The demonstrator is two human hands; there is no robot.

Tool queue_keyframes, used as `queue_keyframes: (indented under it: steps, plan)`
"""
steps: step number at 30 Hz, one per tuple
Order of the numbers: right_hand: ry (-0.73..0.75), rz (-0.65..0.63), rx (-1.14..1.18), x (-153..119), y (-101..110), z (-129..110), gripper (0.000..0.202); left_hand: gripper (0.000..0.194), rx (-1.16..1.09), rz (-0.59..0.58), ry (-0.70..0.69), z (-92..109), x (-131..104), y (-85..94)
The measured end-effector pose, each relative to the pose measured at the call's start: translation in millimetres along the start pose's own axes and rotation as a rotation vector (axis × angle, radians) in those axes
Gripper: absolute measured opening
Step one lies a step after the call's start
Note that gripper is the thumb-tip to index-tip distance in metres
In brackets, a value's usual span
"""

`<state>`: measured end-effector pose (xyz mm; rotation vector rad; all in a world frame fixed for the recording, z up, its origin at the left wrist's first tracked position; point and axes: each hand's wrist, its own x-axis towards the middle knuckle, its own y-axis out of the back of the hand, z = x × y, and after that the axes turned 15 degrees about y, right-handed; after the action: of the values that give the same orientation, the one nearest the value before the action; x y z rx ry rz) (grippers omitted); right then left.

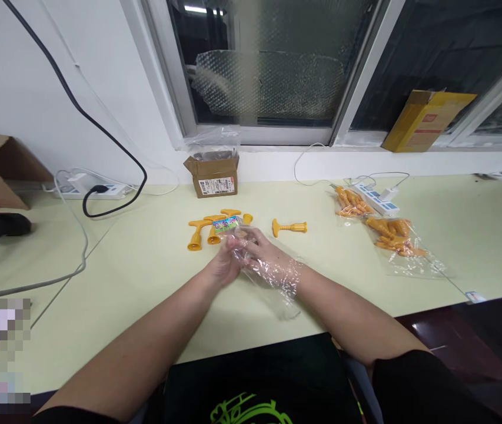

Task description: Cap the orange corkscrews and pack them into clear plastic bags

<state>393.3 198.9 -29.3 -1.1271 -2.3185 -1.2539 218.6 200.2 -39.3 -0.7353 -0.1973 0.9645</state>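
Observation:
Both my hands meet over the middle of the table at a clear plastic bag with a colourful printed header. My left hand pinches the bag near the header. Inside or behind the film is my right hand, its fingers bent round the bag near its top; the film lies over its wrist. Just beyond the hands are several yellow plastic T-handled pieces with cup-like ends, partly covered by the bag. Another yellow T-handled piece lies alone to the right.
Two clear bags of yellow pieces, a farther one and a nearer one, lie at the right beside a white power strip. A small cardboard box stands by the window. Cables and a black cord run at the left.

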Motion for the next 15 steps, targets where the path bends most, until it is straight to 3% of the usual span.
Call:
queue_keyframes:
  steps: [5, 15]
  plan:
    - [0.149, -0.078, 0.02, 0, 4, 2, 0.06, 0.07, -0.012, 0.037, 0.03, 5, 1, 1.6]
    - [0.21, -0.073, 0.055, -3, 28, -21, 0.058, 0.064, -0.17, 0.134, -0.046, 36, -8, -2.3]
